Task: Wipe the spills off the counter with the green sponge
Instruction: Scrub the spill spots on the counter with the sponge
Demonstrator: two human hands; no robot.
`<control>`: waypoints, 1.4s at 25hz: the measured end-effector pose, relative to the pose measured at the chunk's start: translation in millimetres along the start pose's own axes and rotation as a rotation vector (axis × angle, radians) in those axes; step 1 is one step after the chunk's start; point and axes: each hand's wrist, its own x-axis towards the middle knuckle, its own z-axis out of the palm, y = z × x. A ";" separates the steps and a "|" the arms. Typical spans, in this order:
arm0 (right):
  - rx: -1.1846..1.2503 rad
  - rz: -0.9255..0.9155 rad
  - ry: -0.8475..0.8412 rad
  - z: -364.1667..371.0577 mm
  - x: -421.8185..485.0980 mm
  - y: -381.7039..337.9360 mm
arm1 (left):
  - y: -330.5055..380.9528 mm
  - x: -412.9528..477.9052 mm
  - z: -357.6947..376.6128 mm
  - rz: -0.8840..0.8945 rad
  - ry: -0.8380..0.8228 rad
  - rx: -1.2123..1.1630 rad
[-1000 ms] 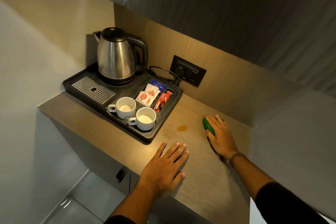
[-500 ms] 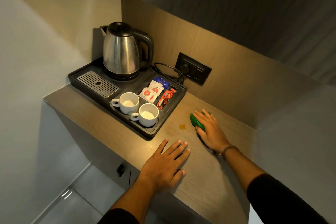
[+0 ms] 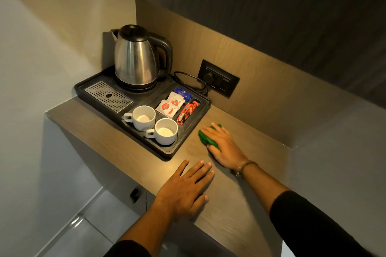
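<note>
Green sponge [image 3: 206, 139] lies flat on the wooden counter [image 3: 240, 204], just beside the black tray [image 3: 167, 151]. The right hand [image 3: 224, 149] presses down on it, fingers spread over its top. The left hand [image 3: 186, 190] lies flat and open on the counter, holding nothing. On the tray stand a steel kettle [image 3: 135, 60], two white cups [image 3: 154, 125], and some small packets [image 3: 177, 104] in their own slots.

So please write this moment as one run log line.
right hand presses green sponge on counter | left hand flat on counter | no spill visible
</note>
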 end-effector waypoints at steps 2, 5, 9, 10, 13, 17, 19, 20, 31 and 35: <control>-0.043 -0.089 -0.040 6.8 -28.0 5.0 | 0.1 -0.9 0.7 -0.001 -0.008 -0.007; -0.088 -0.132 -0.038 -7.7 -90.1 45.9 | 0.3 -0.9 0.2 -0.002 -0.007 -0.026; -0.075 0.188 0.068 -27.8 -71.7 53.4 | -1.8 -1.0 -0.8 0.005 -0.007 -0.013; -0.078 0.236 0.093 -22.6 -69.8 38.6 | -1.8 -0.4 -0.7 0.010 -0.010 -0.007; -0.115 0.103 0.066 17.6 -124.1 0.9 | -2.0 0.2 0.2 0.009 -0.014 -0.005; -0.112 0.218 0.089 5.9 -186.5 8.6 | -2.3 -1.2 0.8 0.010 0.000 -0.017; -0.105 0.446 0.151 -4.3 -165.6 1.4 | -1.6 -2.0 1.2 0.015 0.008 -0.005; -0.096 0.525 0.187 -2.1 -155.3 -14.0 | -1.5 -2.8 1.8 0.018 0.007 0.003; -0.120 0.781 0.364 53.1 -178.1 -99.3 | -4.3 -2.4 4.4 0.031 -0.013 0.041; -0.099 0.635 0.216 74.8 -206.8 -130.4 | -4.7 0.1 0.8 0.047 -0.036 0.019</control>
